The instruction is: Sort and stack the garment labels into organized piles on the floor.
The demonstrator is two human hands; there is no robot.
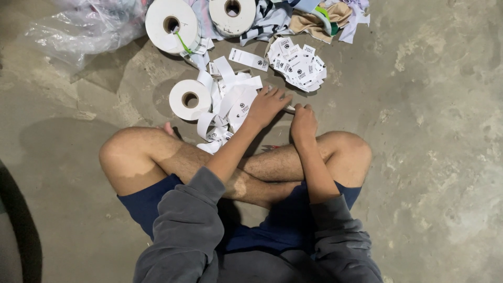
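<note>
Two hands are kept on a white label strip (289,108) stretched low over the concrete floor (429,157).

The left hand (267,105) is spread, fingers pressed on the strip just beside the loose tangle of label tape (225,107); the right hand (303,121) is clenched around the strip's other end. Judged from this, the strip is best held taut and flat, so that each printed label can be parted squarely. A small tape roll (189,99) lies left of the tangle, a heap of cut labels (297,65) beyond the hands.
</note>
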